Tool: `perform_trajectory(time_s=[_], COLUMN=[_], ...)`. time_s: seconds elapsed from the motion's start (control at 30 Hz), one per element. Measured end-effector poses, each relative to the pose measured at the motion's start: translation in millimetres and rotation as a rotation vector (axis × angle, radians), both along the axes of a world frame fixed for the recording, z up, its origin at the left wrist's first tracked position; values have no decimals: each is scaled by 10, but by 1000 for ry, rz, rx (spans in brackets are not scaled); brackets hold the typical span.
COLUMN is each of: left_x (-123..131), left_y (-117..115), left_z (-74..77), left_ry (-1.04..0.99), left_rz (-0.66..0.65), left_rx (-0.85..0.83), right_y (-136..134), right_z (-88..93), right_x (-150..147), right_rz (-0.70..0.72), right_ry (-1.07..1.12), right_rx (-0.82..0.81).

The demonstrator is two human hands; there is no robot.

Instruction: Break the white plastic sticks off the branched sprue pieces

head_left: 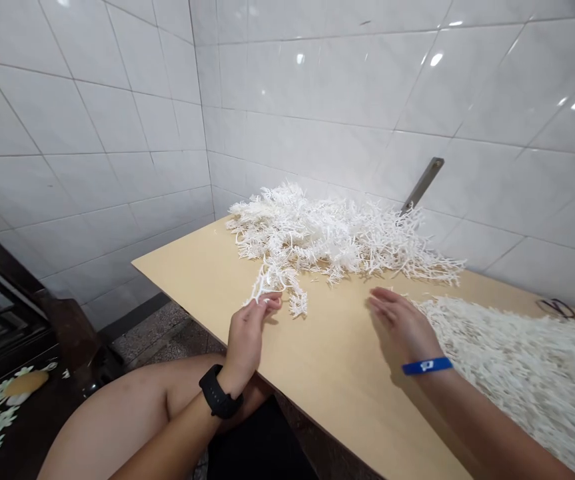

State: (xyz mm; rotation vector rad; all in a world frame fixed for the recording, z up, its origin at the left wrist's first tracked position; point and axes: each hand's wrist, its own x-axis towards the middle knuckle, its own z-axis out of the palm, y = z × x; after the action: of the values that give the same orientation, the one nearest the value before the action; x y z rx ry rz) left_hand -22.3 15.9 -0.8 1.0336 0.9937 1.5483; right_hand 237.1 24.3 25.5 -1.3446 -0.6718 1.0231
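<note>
The white sprig (273, 275) is in your left hand (250, 327), at 1 o'clock from the wrist; your thumb and fingertips pinch its near end just over the table (192, 263). Its far end meets the pile of white sprigs (327, 230), but you cannot tell whether they are tangled. Your right hand (404, 323), at 3 o'clock from the left, is part open over the table, fingers loosely together and seemingly holding nothing.

From your right hand, a heap of white strands (532, 380) spreads at 4 o'clock, a dark looped object (557, 305) lies at 3, and a metal bar (423, 181) leans at 12 against the tiled wall (317, 87). Dark wooden furniture (67, 327) stands at 9 o'clock from your left hand.
</note>
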Motion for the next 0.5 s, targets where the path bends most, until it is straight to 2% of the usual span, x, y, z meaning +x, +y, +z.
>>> perform_trajectory(time_s=[0.1, 0.13, 0.23, 0.3, 0.4, 0.5], left_x=[-1, -3, -12, -16, -29, -72], left_y=[-49, -62, -90, -98, -86, -28], left_z=[50, 67, 103, 110, 101, 85], left_ry=[260, 331, 489, 539, 524, 380], left_rz=[-137, -190, -349, -414, -438, -395], left_rx=[32, 55, 153, 198, 190, 93], right_y=[-28, -12, 106, 213, 331, 350], right_z=[-23, -54, -176, -241, -280, -284], right_x=[-349, -474, -759, -841, -831, -772], right_rz=[389, 453, 484, 497, 501, 499], right_ry=[-315, -473, -850, -988, -1048, -1030], right_rx=[35, 64, 211, 280, 309, 319])
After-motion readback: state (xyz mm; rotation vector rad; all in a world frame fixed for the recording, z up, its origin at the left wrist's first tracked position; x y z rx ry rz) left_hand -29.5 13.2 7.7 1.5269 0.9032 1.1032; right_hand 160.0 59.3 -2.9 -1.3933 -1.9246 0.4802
